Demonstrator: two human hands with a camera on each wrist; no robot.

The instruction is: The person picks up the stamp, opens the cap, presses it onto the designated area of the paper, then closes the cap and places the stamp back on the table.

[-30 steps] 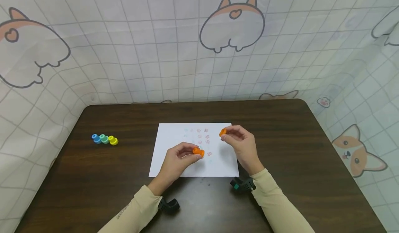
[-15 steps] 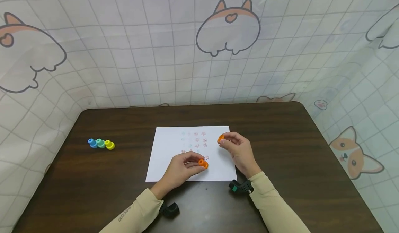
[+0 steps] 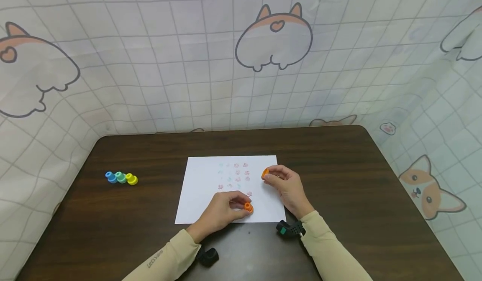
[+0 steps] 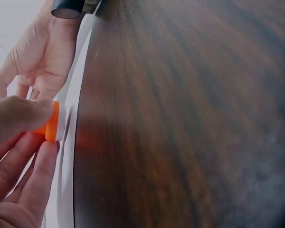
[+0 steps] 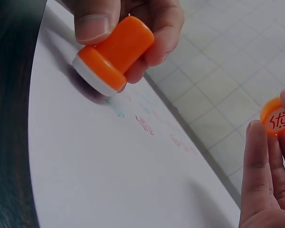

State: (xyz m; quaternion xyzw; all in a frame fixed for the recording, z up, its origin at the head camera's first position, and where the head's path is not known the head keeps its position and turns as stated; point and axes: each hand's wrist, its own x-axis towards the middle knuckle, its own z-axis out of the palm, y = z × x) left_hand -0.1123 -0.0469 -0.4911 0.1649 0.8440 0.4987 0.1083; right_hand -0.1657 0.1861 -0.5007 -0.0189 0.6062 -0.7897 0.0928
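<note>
My left hand (image 3: 222,210) pinches an orange stamp (image 5: 126,45) between thumb and fingers, low over the front right part of a white paper sheet (image 3: 196,205). The stamp's white base (image 5: 92,78) faces the paper, and its shadow falls close beside it; whether they touch I cannot tell. Seen in the left wrist view, the orange stamp (image 4: 52,126) sits at my left fingertips. My right hand (image 3: 288,187) pinches a small orange cap (image 3: 265,173) above the sheet's right side. A red character marks the cap (image 5: 277,118) in the right wrist view.
Several small red and blue-green prints (image 3: 237,172) lie on the paper. At the left of the dark wooden table (image 3: 150,155) lie a blue stamp (image 3: 111,177), a green stamp (image 3: 121,177) and a yellow stamp (image 3: 132,179), side by side. A patterned curtain surrounds the table.
My left hand has moved the stamp slightly right and down toward the front of the paper, its base turning downward. My right hand still holds the cap nearly in place. The head view tilted slightly.
</note>
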